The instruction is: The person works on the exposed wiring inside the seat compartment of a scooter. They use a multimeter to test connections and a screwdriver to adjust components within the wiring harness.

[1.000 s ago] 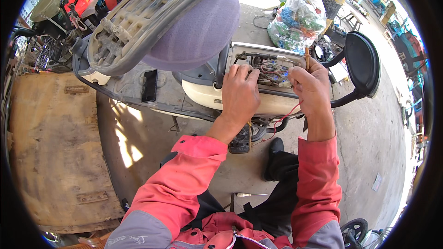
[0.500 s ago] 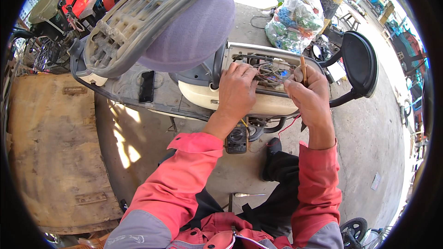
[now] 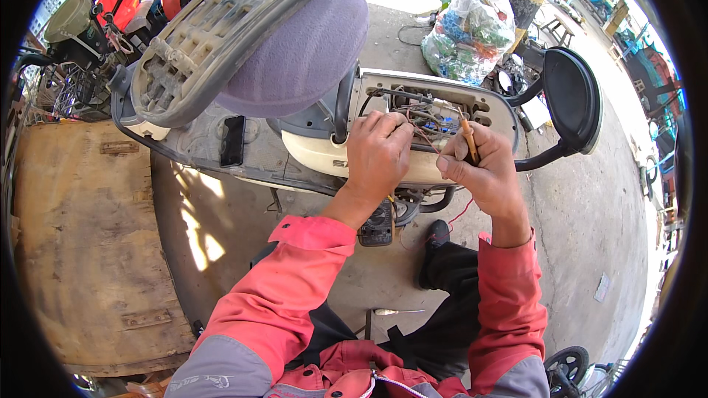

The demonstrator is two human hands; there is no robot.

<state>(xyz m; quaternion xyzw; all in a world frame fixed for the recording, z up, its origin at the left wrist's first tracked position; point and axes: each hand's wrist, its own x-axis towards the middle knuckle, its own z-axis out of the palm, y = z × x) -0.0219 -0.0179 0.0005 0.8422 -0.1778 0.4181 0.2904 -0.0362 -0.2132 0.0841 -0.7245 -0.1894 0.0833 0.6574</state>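
My left hand (image 3: 377,149) is closed, its fingertips pinching thin wires (image 3: 417,133) at the near edge of a scooter's open compartment. My right hand (image 3: 483,173) is closed around a slim orange-and-dark tool (image 3: 468,138) with a thin tip pointing up; its exact kind is unclear. A thin wire stretches from the left fingertips toward the right thumb. Behind my hands, a tangle of wires and connectors (image 3: 435,114) fills the compartment of the pale scooter body (image 3: 313,149). Beneath the left wrist hangs a dark multimeter (image 3: 377,225), and a red lead (image 3: 463,210) runs below the right hand.
The raised seat (image 3: 243,37) with a purple cover (image 3: 302,51) leans at the left. A phone (image 3: 232,140) lies on the footboard. A black backrest (image 3: 571,103) stands right, a bag of refuse (image 3: 472,29) behind. Below are a screwdriver (image 3: 398,312) and a wooden board (image 3: 88,250).
My right hand has moved slightly left and down, with the tool tilting left. A thin wire now shows stretched between my hands, and more of the compartment is uncovered. My left hand has barely moved.
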